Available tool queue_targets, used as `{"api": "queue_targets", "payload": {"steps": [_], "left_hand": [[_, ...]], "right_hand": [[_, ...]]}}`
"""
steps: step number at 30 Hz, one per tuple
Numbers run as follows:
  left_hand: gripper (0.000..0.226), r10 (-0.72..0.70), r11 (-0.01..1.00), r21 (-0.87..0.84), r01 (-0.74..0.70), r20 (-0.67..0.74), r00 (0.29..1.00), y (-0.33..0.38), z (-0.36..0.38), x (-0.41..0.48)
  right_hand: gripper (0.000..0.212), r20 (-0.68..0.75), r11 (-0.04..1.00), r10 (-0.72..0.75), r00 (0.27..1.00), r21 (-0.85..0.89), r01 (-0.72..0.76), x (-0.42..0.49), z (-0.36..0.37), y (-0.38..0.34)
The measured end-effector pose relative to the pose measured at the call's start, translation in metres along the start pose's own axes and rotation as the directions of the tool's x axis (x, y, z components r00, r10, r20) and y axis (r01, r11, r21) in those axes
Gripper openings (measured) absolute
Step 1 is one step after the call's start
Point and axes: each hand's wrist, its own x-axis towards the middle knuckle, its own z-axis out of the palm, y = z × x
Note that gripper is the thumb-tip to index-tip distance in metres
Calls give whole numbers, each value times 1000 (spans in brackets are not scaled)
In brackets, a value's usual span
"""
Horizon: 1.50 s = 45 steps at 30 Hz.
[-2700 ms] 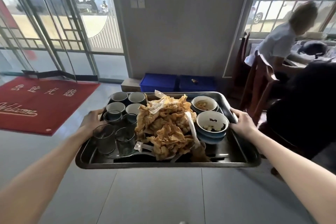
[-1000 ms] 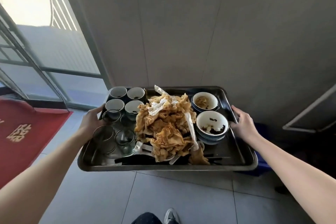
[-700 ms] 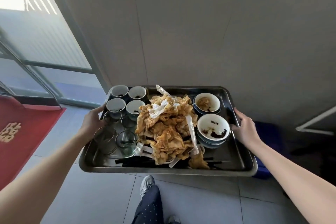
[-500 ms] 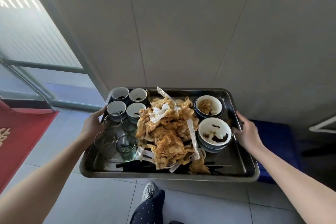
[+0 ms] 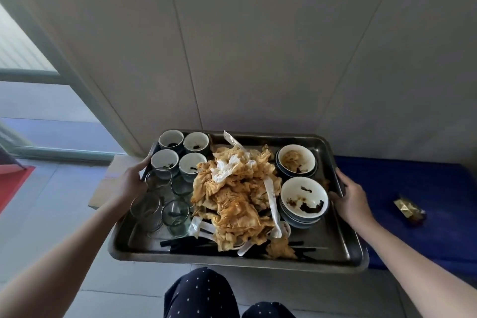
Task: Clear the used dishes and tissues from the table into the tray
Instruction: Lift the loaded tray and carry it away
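Tray (image 5: 334, 239), gripped at its side rims by left hand (image 5: 132, 184) and right hand (image 5: 353, 199), far edge near wall (image 5: 258, 46).

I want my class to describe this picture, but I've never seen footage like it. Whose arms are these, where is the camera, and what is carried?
No machine here: a person wears a wide-angle camera on the head, so you look down along their own arms. The left hand and the right hand each grip a side rim of a metal tray. On it stand four small cups and four glasses at the left, a heap of stained tissues in the middle, stacked bowls at the right, and black chopsticks along the near edge. Beyond it lies a blue surface.
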Motion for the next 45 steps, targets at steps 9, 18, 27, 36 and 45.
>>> {"api": "queue_targets", "payload": {"steps": [9, 18, 27, 36, 45], "left_hand": [[74, 14, 992, -128, -5, 72, 997, -91, 102, 72], [73, 34, 999, -37, -33, 35, 999, -108, 161, 81], [69, 42, 998, -42, -43, -10, 999, -120, 187, 88], [69, 37, 998, -54, -40, -48, 998, -122, 196, 89], [65, 78, 996, -38, -80, -65, 995, -124, 205, 93]], "right_hand": [[70, -25, 1000, -3, 1000, 20, 4, 47, 85, 83], [73, -62, 999, -28, 998, 20, 30, 73, 124, 147], [76, -124, 997, -24, 992, 68, 33, 77, 140, 165], [74, -111, 998, -49, 993, 27, 52, 90, 138, 165], [70, -100, 998, -59, 993, 10, 60, 94, 134, 166]]}}
